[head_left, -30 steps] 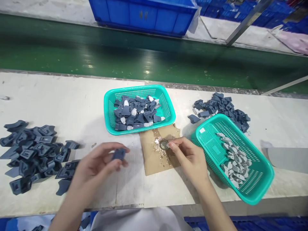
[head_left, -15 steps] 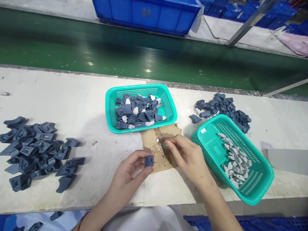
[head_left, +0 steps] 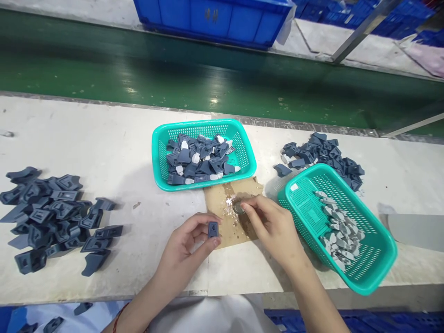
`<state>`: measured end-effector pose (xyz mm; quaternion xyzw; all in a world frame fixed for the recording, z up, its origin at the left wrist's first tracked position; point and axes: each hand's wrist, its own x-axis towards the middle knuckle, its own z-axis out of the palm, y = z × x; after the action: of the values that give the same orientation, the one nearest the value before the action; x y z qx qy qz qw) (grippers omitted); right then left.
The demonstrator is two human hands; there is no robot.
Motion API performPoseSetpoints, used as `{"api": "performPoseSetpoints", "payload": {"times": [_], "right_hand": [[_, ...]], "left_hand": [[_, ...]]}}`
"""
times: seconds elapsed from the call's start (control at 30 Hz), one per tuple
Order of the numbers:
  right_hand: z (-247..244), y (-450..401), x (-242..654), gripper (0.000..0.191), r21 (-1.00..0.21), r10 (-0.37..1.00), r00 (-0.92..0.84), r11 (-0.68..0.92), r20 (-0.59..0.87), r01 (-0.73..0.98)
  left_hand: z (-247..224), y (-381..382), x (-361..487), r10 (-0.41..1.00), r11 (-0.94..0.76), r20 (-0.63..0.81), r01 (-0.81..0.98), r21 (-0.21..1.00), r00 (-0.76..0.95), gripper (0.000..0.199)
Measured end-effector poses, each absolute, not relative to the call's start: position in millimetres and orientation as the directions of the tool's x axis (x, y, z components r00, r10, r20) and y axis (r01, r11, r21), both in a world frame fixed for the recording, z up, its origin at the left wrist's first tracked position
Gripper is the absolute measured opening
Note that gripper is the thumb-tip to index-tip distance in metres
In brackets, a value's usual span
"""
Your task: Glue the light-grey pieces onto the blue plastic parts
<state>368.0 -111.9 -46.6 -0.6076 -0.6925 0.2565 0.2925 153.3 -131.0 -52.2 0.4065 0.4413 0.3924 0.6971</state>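
My left hand (head_left: 194, 245) pinches a dark blue-grey plastic part (head_left: 213, 229) between thumb and fingers, its recessed end with a small slot turned up. My right hand (head_left: 272, 224) is closed in a pinch at the edge of a small round greyish, wet-looking spot (head_left: 237, 207). Whatever its fingertips hold is hidden. The spot lies on a stained piece of brown cardboard (head_left: 217, 199) with shiny wet specks. Behind the hands, a green basket (head_left: 157, 159) holds dark parts, several with white pieces attached. To the right, a second green basket (head_left: 374, 277) contains small light-grey pieces (head_left: 342, 231).
A heap of dark parts (head_left: 52, 212) covers the left of the white table (head_left: 138, 268). Another pile (head_left: 326, 155) lies behind the right basket. Beyond the table run a green belt-like strip (head_left: 104, 69) and a large blue crate (head_left: 215, 21). A metal post (head_left: 364, 32) stands back right.
The dark part in my left hand has tilted slightly and moved a little up and left. My right hand has shifted slightly right, still pinched by the round spot.
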Motion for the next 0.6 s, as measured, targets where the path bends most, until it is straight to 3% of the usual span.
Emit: {"api": "performPoseSetpoints", "payload": {"times": [0.1,0.23,0.37,0.6], "right_hand": [[-48.2,-113.6,369.2,0.02,-0.791,0.999,-0.031,0.027,0.01,0.611],[-45.3,-116.2,366.9,0.026,-0.933,0.986,0.129,-0.145,-0.107,0.33],[-38.6,-118.1,355.8,0.029,-0.978,0.981,0.087,-0.181,-0.172,0.107],[-32.4,-122.9,337.3,0.032,-0.977,0.98,-0.032,-0.192,-0.196,0.096]], "left_hand": [[-51.6,-130.4,154.5,0.908,0.329,-0.278,-0.122,0.937,0.312,0.014],[-52.5,-131.9,156.0,0.91,0.207,-0.202,0.024,0.978,0.362,0.011],[-52.8,-134.9,155.0,0.892,0.161,-0.218,0.172,0.972,0.397,0.016],[-53.7,-138.3,153.3,0.845,0.2,-0.316,0.294,0.935,0.432,0.025]]}}
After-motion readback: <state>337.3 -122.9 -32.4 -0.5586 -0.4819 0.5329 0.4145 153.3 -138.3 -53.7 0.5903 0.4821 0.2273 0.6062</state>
